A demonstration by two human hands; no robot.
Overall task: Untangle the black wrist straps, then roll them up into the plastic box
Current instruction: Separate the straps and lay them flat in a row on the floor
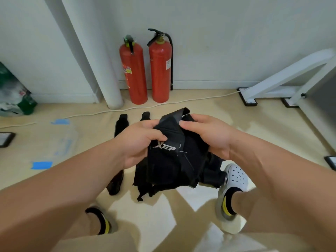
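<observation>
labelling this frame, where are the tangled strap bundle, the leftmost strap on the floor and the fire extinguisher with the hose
tangled strap bundle (169,166), head view, black fabric below the logo
leftmost strap on the floor (122,122), head view, its far end
fire extinguisher with the hose (160,73), head view, red cylinder

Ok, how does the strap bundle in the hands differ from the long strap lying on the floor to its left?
The bundle is a crumpled, tangled mass; the floor strap lies stretched out straight. The bundle is gripped by the left hand and right hand; no hand holds the floor strap. The bundle shows white lettering; the floor strap looks plain. Both are black.
</observation>
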